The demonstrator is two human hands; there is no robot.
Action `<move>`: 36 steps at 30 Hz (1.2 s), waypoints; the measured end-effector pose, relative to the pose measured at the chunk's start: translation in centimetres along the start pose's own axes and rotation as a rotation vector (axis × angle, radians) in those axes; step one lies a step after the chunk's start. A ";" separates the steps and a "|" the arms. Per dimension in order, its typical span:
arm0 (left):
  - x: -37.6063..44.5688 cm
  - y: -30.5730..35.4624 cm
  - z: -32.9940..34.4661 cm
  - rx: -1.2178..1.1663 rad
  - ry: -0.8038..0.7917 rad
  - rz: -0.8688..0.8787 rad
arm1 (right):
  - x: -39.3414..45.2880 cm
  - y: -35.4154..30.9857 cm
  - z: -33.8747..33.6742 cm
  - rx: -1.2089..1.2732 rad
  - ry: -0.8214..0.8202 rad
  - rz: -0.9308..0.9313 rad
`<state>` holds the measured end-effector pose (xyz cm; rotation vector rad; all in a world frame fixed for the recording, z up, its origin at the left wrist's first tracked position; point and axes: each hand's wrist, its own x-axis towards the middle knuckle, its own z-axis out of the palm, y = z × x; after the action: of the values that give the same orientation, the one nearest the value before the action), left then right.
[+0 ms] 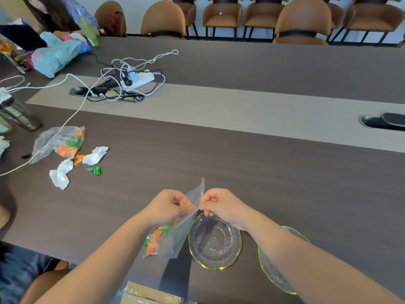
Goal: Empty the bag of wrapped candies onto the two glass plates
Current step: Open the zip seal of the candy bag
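A clear plastic bag (pixel 175 235) with orange and green wrapped candies hangs between both hands above the near table edge. My left hand (pixel 168 207) pinches one side of the bag's top, my right hand (pixel 221 205) pinches the other side, and the mouth sits between them. Just right of the bag lies a glass plate (pixel 214 242) with a yellow rim and nothing on it. A second glass plate (pixel 276 273) lies further right, half hidden under my right forearm.
At left lie another candy bag (pixel 59 143), crumpled white tissues (pixel 61 174), loose wrappers (pixel 94 170) and a white cable. A power strip (pixel 138 81) with tangled cords sits mid-table. A steel bottle (pixel 19 116) stands far left. A person sits far left; brown chairs line the back.
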<state>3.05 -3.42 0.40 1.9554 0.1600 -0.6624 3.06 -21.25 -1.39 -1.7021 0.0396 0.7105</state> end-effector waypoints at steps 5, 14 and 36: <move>1.0 0.7 1.5 0.394 0.224 0.062 | 0.4 0.1 0.3 -0.119 0.166 0.020; 1.4 0.4 -1.7 0.550 0.495 0.063 | 0.2 1.4 -0.9 -0.361 0.275 0.089; 1.6 2.9 -4.2 0.556 0.539 0.077 | 1.4 0.7 -2.8 -0.245 0.366 0.291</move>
<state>7.11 -1.43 3.19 2.6329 0.2476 -0.1095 5.14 -23.47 -2.43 -2.0707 0.4809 0.6249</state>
